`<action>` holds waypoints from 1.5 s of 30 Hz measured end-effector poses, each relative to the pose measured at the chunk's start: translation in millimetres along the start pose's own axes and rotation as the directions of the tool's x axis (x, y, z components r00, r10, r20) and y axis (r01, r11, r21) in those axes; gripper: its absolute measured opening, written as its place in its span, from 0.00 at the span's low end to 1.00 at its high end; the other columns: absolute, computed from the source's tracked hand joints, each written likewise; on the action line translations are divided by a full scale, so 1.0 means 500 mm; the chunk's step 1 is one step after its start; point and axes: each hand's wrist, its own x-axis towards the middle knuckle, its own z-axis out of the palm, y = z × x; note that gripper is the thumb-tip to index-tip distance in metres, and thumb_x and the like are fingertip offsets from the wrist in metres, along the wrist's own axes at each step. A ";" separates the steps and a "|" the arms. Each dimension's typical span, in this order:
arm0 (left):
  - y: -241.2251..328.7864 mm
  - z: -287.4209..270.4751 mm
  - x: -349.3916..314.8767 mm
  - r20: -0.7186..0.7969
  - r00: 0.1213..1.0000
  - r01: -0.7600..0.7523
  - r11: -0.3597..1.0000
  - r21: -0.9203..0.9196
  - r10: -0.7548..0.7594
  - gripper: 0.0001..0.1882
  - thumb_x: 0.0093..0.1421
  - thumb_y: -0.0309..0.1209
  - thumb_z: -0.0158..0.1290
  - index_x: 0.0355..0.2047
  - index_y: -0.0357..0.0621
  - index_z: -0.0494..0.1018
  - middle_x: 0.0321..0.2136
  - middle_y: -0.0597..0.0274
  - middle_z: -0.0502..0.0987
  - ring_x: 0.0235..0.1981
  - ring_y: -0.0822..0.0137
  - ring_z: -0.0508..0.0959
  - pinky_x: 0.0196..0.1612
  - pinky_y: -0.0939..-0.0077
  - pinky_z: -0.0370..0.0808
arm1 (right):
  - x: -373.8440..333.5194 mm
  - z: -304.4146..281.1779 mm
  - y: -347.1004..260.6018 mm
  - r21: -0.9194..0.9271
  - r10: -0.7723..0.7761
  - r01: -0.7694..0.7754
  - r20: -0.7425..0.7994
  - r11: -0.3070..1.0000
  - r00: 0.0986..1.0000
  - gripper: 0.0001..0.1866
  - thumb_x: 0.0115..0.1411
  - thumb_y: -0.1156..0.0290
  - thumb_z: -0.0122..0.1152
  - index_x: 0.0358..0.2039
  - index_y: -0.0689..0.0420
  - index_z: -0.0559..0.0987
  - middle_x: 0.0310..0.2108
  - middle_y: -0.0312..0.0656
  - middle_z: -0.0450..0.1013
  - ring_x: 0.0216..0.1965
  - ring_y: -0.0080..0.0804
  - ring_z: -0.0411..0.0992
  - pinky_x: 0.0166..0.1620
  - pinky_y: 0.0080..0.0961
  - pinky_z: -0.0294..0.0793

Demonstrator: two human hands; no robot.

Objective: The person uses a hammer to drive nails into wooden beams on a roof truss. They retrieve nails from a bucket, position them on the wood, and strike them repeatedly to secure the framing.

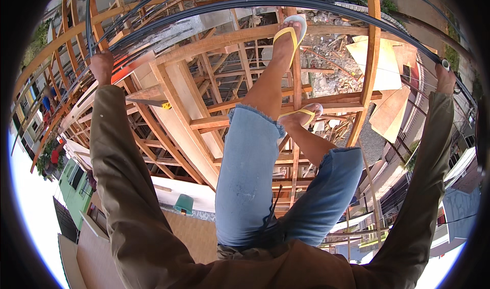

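at the far left we see a person in blue, small and far off, and below in the picture a green house. next comes our left hand, held up high at the end of a brown sleeve. its fingers look curled shut around some black cables, next to a wooden post. just beside this hand is a bright orange thing, too hidden to name. a bit to the right lies what looks like a saw, with a yellow part on its handle. lower down sits a green bucket.

the black cables bend in a big bow across the top, from near our left hand all the way to our right hand. in the middle we wear blue jeans with ragged ends at the knees. our left sandal and our right sandal have yellow straps, and our feet are on a frame of wooden beams. to the right are some flat, pale boards.

at the far right is our right hand, up by the black cables and just below a round thing with a pale end. it is small there, so we can't tell if its fingers grip.
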 end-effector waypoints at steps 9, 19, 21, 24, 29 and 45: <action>0.024 -0.071 -0.001 -0.049 0.996 -0.069 0.996 0.052 0.072 0.26 0.59 0.45 0.48 0.40 0.32 0.81 0.42 0.33 0.80 0.48 0.36 0.78 0.54 0.51 0.74 | -0.101 -0.003 0.110 -0.918 -0.418 0.317 0.391 -0.238 0.820 0.22 0.59 0.52 0.60 0.38 0.62 0.79 0.29 0.36 0.76 0.33 0.26 0.73 0.38 0.24 0.70; 0.020 -0.093 -0.002 -0.109 0.989 -0.091 0.991 0.097 0.102 0.27 0.60 0.47 0.49 0.37 0.31 0.81 0.39 0.32 0.80 0.47 0.35 0.79 0.54 0.50 0.73 | -0.171 -0.019 0.282 -0.933 -0.383 0.259 0.340 -0.249 0.859 0.22 0.58 0.53 0.62 0.42 0.59 0.77 0.32 0.37 0.76 0.35 0.28 0.74 0.37 0.28 0.72; 0.019 -0.082 0.003 -0.140 0.983 -0.105 0.990 0.092 0.117 0.26 0.59 0.47 0.50 0.34 0.31 0.82 0.36 0.32 0.80 0.45 0.36 0.79 0.53 0.51 0.74 | -0.178 -0.040 0.308 -0.938 -0.388 0.247 0.328 -0.244 0.861 0.22 0.58 0.53 0.62 0.43 0.58 0.77 0.33 0.37 0.77 0.35 0.28 0.74 0.37 0.28 0.72; 0.028 -0.102 0.016 -0.169 0.972 -0.141 0.981 0.137 0.163 0.27 0.60 0.48 0.50 0.33 0.31 0.82 0.34 0.33 0.80 0.42 0.36 0.80 0.51 0.51 0.75 | -0.202 -0.087 0.330 -0.946 -0.405 0.243 0.312 -0.213 0.859 0.22 0.58 0.53 0.63 0.44 0.58 0.76 0.33 0.37 0.77 0.36 0.29 0.74 0.37 0.29 0.73; -0.112 -0.057 0.077 -0.190 0.934 -0.255 0.938 0.236 0.302 0.26 0.62 0.46 0.49 0.27 0.30 0.81 0.25 0.36 0.80 0.28 0.41 0.82 0.35 0.51 0.77 | -0.262 -0.122 0.436 -0.944 -0.408 0.267 0.324 -0.191 0.853 0.23 0.57 0.53 0.64 0.46 0.56 0.75 0.35 0.38 0.77 0.36 0.30 0.74 0.37 0.31 0.74; -0.112 -0.132 0.177 -0.139 0.923 -0.299 0.896 0.329 0.359 0.41 0.65 0.62 0.42 0.43 0.27 0.79 0.40 0.28 0.79 0.44 0.36 0.79 0.49 0.45 0.72 | -0.353 -0.255 0.710 -0.983 -0.409 0.173 0.183 -0.062 0.894 0.27 0.57 0.54 0.68 0.53 0.52 0.73 0.39 0.39 0.77 0.39 0.33 0.75 0.37 0.37 0.78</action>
